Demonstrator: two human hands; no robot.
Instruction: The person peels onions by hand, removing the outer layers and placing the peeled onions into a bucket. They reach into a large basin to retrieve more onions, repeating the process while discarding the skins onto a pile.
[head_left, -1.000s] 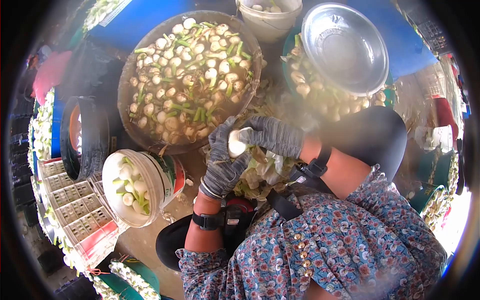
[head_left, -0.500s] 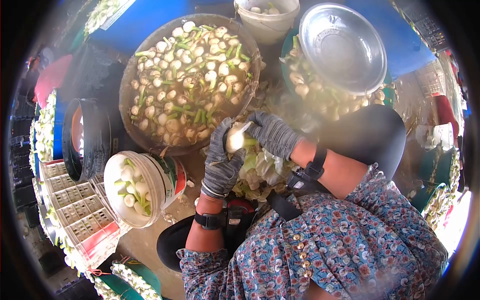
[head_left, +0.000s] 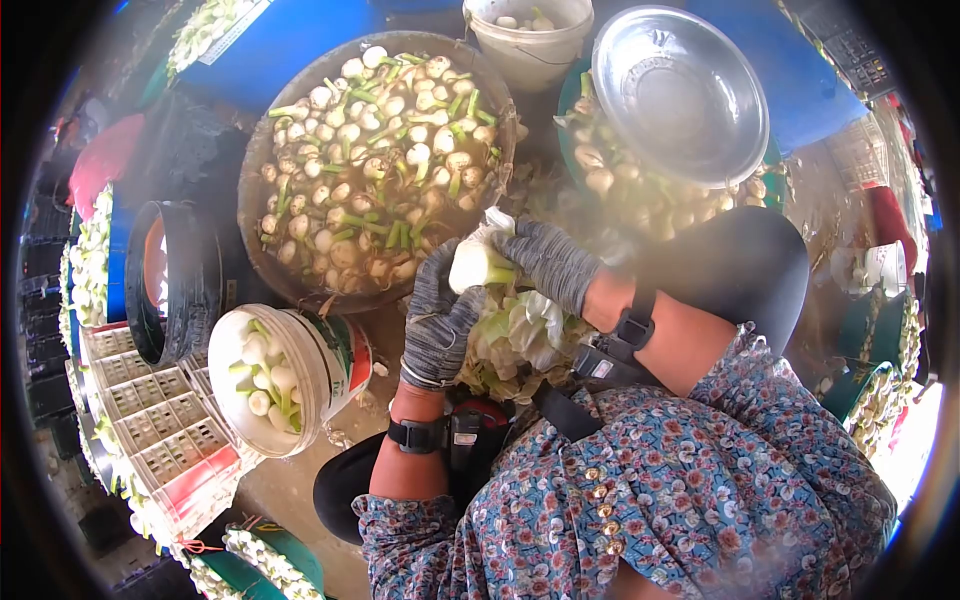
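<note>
Both my hands wear grey knit gloves and meet in front of my lap. My left hand (head_left: 440,318) is closed around a white bulb (head_left: 478,264) with a cut green stem. The fingers of my right hand (head_left: 548,262) pinch a loose pale skin at the top of that bulb. Beyond them stands a large round tub (head_left: 252,200) of murky water with many bulbs floating in it. Peeled skins and leaves (head_left: 515,335) lie in a heap just below my hands.
A tilted white bucket (head_left: 318,372) with peeled bulbs is at the left, by a white crate (head_left: 150,400). A metal basin (head_left: 680,95) rests over a green tub of bulbs at the upper right. Another white bucket (head_left: 530,48) stands behind. A black container (head_left: 180,280) is left.
The bulb has turned in my left hand, its stem now toward the lower right. My right hand has shifted slightly, and the loose skin is lifted higher.
</note>
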